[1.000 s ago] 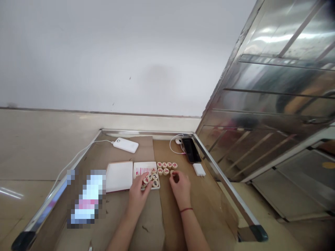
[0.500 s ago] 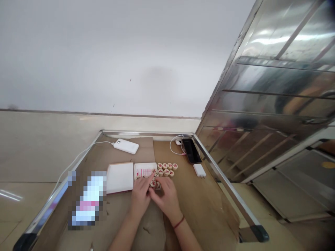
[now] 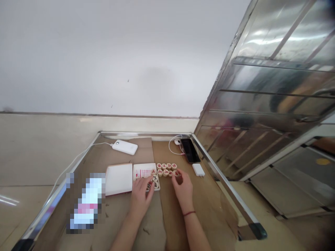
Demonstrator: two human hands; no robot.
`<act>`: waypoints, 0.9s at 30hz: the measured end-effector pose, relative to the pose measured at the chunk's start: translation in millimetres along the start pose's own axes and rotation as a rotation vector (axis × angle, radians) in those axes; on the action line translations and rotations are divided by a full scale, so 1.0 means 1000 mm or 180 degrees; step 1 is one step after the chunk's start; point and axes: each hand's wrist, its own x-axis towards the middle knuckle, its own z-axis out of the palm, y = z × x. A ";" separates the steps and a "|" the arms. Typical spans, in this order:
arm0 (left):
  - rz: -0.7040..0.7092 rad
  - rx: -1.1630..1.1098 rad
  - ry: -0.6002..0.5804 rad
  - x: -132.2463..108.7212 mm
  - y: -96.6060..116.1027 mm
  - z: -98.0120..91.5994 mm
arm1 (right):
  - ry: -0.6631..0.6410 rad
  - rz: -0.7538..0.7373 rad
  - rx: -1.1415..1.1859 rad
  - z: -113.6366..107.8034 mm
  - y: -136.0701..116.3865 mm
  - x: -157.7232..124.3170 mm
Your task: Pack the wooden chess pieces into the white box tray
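Cardboard-lined tabletop [image 3: 209, 209]: two rows of chess pieces [image 3: 166, 169] stood arranged, several left in the box [image 3: 141, 172] — right hand [image 3: 183, 188] pinching one piece, left hand [image 3: 140, 195] loosely fingering the boxed ones.

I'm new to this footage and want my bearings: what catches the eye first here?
Two rows of round game pieces lie mid-table, the right hand touching the row's right end. The left hand rests at the white box of further pieces. A big shiny metal panel leans at the right.
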 end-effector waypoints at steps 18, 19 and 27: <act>-0.0072 -0.0082 -0.0090 0.004 0.004 -0.004 | -0.0480 -0.0232 -0.0576 0.006 -0.006 -0.003; -0.0063 -0.0090 -0.0087 0.004 0.004 -0.004 | -0.0494 -0.0183 -0.0622 0.007 -0.006 -0.003; 0.0007 -0.0038 -0.0001 0.001 0.001 -0.002 | -0.0156 -0.0373 -0.0652 0.007 -0.012 -0.005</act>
